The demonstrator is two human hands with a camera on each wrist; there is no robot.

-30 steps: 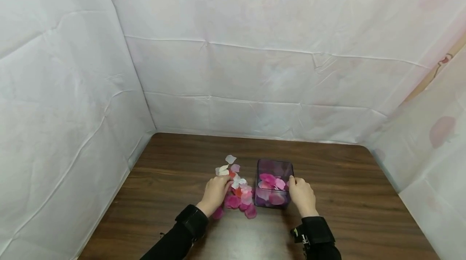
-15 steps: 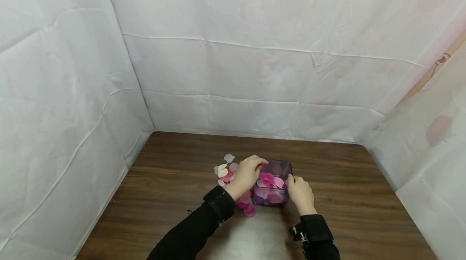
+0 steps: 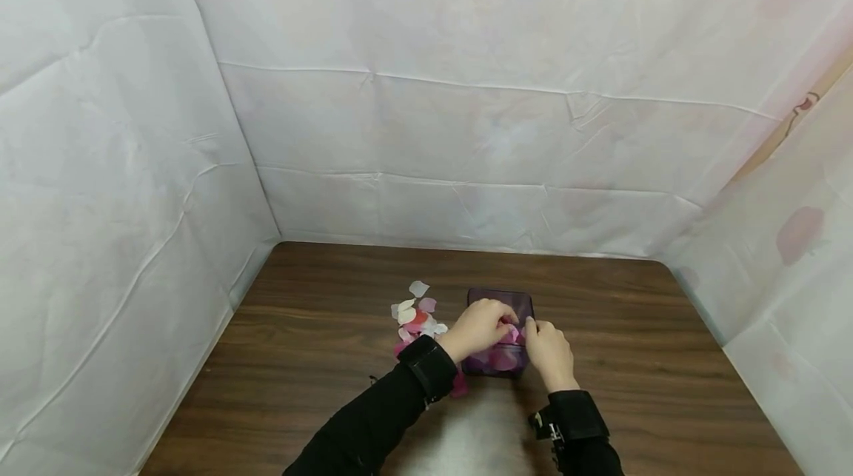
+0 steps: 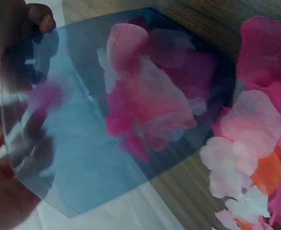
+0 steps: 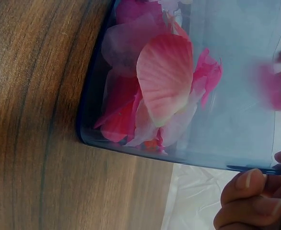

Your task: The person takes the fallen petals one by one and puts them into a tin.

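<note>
My left hand (image 3: 481, 324) reaches over the rim of a clear purple plastic box (image 3: 485, 297), fingers curled down into it. A bright pink fabric petal (image 5: 269, 86), blurred, shows at its fingertips inside the box. With thumb and fingers, my right hand (image 3: 552, 356) grips the box's right side; its curled fingers (image 5: 248, 208) lie outside the wall in the right wrist view. Pink, red and pale petals (image 5: 164, 72) are heaped at the bottom of the box. Left of the box spreads a loose pile of petals (image 3: 408, 315), partly hidden behind my left wrist.
The box stands on a dark wood-grain table (image 3: 333, 313). White cloth sheets (image 3: 433, 128) rise along its back and sides. One pale petal (image 3: 418, 289) lies at the far end of the pile. Both wrists wear black bands.
My left hand has moved right from the petal pile, over the near-left rim and into the box. The right hand keeps its grip on the box's side.
</note>
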